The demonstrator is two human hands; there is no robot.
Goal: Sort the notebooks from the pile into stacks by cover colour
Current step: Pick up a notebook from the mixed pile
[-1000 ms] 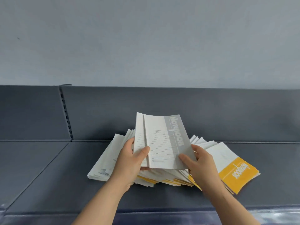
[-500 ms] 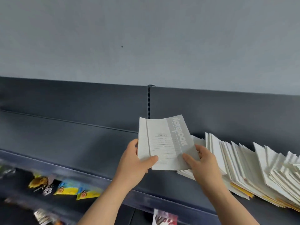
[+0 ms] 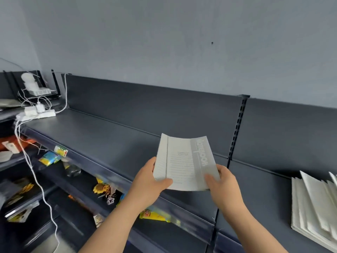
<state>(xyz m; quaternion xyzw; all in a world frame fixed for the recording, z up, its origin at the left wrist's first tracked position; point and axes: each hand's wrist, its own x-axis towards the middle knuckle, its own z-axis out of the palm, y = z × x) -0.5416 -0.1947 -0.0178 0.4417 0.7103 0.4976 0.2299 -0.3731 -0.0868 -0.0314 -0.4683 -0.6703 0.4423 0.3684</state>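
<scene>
My left grip point(image 3: 149, 181) and right grip point(image 3: 225, 186) each pinch a lower corner of the grey notebook point(image 3: 184, 165), held in the air over the dark shelf point(image 3: 109, 136), well left of the pile point(image 3: 311, 207). I judge it mid-carry; next, lay it flat where grey covers go.

Lit softly and evenly, dimmer down among the lower shelves point(image 3: 73, 227). Softened throughout by slight blur; bowed toward the edges by the wide lens.

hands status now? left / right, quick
Left hand: closed, gripping the lower left edge of the grey notebooks, thumb on top.
Right hand: closed, gripping their lower right corner.
</scene>
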